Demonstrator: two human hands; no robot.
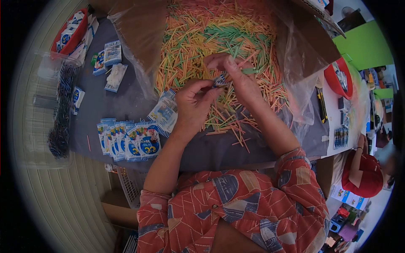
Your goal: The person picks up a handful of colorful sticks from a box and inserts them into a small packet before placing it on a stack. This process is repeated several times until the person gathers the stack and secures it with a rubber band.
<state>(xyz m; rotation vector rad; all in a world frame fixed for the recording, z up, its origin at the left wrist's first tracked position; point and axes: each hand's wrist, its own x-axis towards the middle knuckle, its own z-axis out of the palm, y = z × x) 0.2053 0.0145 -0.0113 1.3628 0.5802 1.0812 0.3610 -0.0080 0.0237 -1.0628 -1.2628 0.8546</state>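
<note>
My left hand (195, 101) pinches a small blue-and-white packet (220, 80) by its edge, just over the heap of coloured sticks. Close on its right, my right hand (242, 80) has its fingers bent round a few thin orange and green sticks (248, 63), near the packet's other end. Below both hands lie loose pastel sticks (190, 46) in yellow, orange and green, filling an open cardboard box (137, 33) lined with clear plastic. A clear packet with blue print (165, 111) rests beside my left wrist.
Overlapping blue-and-white packets (143, 141) lie front left on the grey table. More packets (113, 52) sit behind them, near a red basket (80, 36) and a plastic tray of dark wires (62, 109). A yellow cutter (322, 105) and another red basket (337, 78) are right; a person (365, 173) works beyond.
</note>
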